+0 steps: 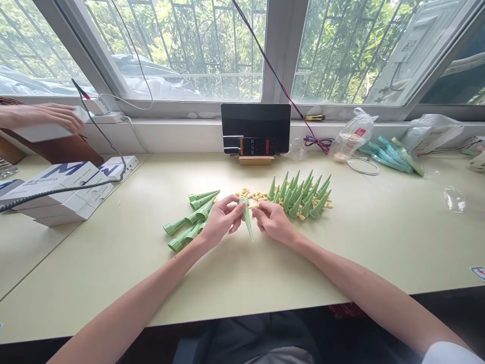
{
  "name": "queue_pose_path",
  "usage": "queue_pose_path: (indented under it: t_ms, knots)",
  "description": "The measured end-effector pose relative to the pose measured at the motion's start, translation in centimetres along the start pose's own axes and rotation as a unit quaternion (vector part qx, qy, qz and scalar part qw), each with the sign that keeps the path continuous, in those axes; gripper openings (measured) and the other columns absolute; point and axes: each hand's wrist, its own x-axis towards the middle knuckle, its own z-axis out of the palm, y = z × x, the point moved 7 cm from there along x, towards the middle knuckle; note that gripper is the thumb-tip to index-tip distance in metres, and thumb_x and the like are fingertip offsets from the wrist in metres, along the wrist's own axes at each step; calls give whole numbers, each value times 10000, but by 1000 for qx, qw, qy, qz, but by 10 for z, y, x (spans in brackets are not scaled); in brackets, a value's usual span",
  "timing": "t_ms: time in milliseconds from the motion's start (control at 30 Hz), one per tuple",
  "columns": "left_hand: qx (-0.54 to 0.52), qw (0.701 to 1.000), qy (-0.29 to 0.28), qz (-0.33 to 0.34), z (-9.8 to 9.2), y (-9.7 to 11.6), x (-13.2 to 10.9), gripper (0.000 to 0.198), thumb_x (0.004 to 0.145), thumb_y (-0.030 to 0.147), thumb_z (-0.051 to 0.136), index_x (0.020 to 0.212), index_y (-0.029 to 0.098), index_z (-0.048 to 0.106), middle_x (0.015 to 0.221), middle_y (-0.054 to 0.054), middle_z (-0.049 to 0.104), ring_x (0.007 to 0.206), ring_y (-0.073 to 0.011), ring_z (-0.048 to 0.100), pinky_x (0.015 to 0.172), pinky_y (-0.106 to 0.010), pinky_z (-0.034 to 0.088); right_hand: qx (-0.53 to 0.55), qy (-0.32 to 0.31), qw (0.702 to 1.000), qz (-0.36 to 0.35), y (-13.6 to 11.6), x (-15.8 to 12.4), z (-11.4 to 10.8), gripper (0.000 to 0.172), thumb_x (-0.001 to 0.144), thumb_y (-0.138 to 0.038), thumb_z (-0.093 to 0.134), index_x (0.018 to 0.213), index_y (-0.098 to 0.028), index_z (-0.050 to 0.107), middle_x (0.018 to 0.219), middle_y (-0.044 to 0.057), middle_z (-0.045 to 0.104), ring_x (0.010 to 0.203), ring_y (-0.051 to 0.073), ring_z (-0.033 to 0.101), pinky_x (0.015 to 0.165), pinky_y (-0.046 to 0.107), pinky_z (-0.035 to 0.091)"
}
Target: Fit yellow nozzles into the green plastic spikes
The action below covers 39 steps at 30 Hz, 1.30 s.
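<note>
My left hand (224,218) pinches a green plastic cone (247,222), its tip pointing down toward me. Between the fingers of my right hand (276,220) is a small yellow plastic piece (253,206), held against the side of that cone near its wide end. Left of my hands lies a group of green cones (182,222) on their sides. To the right stand several green cones (299,194), tips up, with yellow pieces at their bases. A small pile of loose yellow pieces (257,195) lies just behind my hands.
A dark tablet (255,126) with a phone (256,146) before it stands against the sill. White boxes (68,189) are stacked at left, under a black cable (76,189). Another person's hand (49,119) reaches in there. Plastic bags (354,134) lie at back right.
</note>
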Motion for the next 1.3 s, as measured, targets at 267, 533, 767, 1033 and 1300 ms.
queue_pose_path:
  t_ms: [267, 533, 767, 1033, 1300]
  knots:
    - [219, 960, 64, 163, 0, 18, -10, 170, 894, 356, 634, 866, 191, 600, 581, 57, 507, 417, -60, 444, 433, -210, 369, 170, -55, 980, 90, 5, 0, 8, 394, 894, -509, 602, 688, -188, 503, 454, -108, 320, 366, 70, 400, 408, 217, 267]
    - [243, 950, 64, 187, 0, 18, -10, 157, 910, 334, 612, 848, 193, 585, 630, 42, 541, 418, -59, 464, 423, -203, 384, 186, -61, 977, 87, 5, 0, 10, 399, 897, -516, 604, 701, -188, 489, 477, -112, 321, 360, 61, 409, 406, 214, 274]
    - [247, 947, 63, 193, -2, 17, -10, 147, 906, 331, 624, 860, 195, 594, 632, 40, 549, 416, -60, 492, 417, -196, 395, 146, -54, 986, 66, 10, 0, 10, 378, 922, -516, 559, 727, -205, 472, 477, -109, 334, 353, 70, 399, 397, 217, 293]
    - [154, 981, 44, 106, -2, 12, -7, 276, 884, 435, 642, 815, 187, 542, 605, 39, 571, 353, -58, 481, 367, -196, 358, 75, -40, 995, 50, 12, 0, 9, 335, 962, -473, 508, 748, -223, 446, 489, -90, 400, 375, 91, 421, 410, 231, 351]
    - [102, 993, 39, 40, -1, 14, -7, 357, 829, 495, 693, 811, 179, 528, 556, 34, 599, 308, -67, 460, 329, -198, 312, -5, -20, 999, 33, 8, -2, 8, 291, 984, -415, 461, 757, -235, 431, 503, -61, 471, 403, 121, 457, 452, 260, 380]
